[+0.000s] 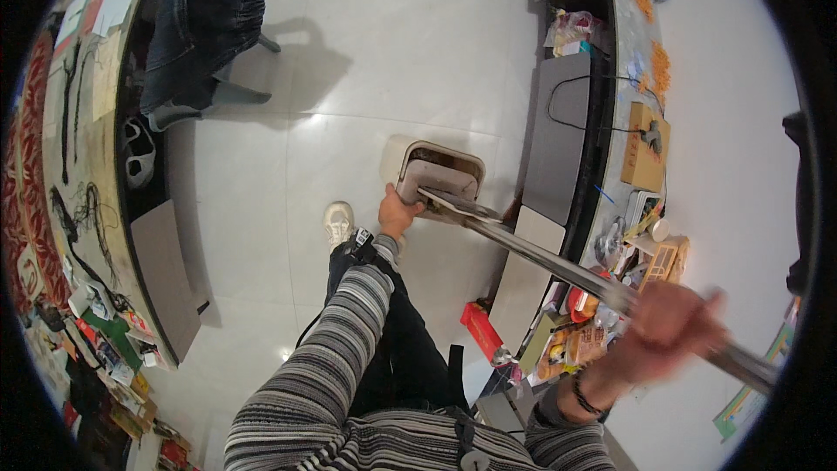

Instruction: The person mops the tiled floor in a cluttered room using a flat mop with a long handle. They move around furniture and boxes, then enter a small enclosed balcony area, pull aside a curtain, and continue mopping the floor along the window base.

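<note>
A cream plastic bin (pixel 394 160) with a rounded rectangular mouth stands on the tiled floor in front of me. My left hand (pixel 397 212) grips its near left corner, thumb upward. A greyish panel (pixel 435 176) sits within the mouth. Over the near side of the bin lies a flat head (pixel 458 201) at the lower end of a long metal pole (pixel 549 258). My right hand (pixel 673 320), blurred, is closed around the pole's upper part at the right. The pole slants down from right to left. Whatever is deeper in the bin is hidden.
A cluttered table (pixel 98 144) with cords runs along the left. A chair with a dark denim garment (pixel 203 33) over it stands at upper left. The right-hand counter (pixel 614 163) bears a cardboard box (pixel 644 147) and packets. A red box (pixel 484 330) lies low beside it.
</note>
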Action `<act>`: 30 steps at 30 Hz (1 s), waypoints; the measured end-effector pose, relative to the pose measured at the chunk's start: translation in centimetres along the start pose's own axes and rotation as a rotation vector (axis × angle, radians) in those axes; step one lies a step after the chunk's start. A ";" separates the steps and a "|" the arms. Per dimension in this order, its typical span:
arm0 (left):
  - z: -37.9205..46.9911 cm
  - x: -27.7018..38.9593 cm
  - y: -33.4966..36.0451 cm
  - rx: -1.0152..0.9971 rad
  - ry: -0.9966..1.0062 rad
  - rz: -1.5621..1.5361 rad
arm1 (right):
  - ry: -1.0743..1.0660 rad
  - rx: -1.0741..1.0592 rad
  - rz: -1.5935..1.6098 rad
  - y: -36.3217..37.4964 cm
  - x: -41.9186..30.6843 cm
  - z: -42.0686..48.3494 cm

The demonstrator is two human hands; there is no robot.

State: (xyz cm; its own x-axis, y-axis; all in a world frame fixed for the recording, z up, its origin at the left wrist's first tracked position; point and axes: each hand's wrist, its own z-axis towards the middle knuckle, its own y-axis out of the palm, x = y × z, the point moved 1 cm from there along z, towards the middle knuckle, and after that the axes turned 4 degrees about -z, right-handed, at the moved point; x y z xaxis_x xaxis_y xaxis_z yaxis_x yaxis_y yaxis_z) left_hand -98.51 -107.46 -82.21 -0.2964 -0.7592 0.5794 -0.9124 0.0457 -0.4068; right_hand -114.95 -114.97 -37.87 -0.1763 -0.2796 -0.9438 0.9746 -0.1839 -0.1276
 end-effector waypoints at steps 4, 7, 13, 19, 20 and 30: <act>-0.2 0.3 -0.2 -0.030 -0.032 0.017 | 0.371 -0.179 0.187 2.2 11.9 -6.1; -0.5 0.4 -0.3 -0.028 -0.035 -0.016 | 0.380 -0.284 -0.075 4.2 14.4 -9.8; -0.3 0.1 -0.1 0.000 -0.034 0.033 | 0.524 -0.273 -0.020 4.2 11.7 -8.6; 0.2 -0.7 0.5 -0.023 -0.023 -0.036 | 0.005 -0.070 0.065 -0.1 -4.7 1.4; 0.2 -0.8 0.5 -0.007 0.013 -0.047 | -0.112 0.424 -0.259 -0.4 -6.4 1.5; -0.1 -0.8 0.0 -0.013 0.078 -0.041 | 0.352 -0.225 0.114 4.0 11.9 -7.1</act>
State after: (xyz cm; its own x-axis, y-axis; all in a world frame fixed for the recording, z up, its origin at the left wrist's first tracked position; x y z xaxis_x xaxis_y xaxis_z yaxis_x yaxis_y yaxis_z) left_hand -98.32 -106.73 -82.61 -0.2797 -0.7078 0.6486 -0.9274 0.0245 -0.3732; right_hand -112.13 -112.33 -51.78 -0.0455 0.0596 -0.9972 0.9978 0.0501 -0.0425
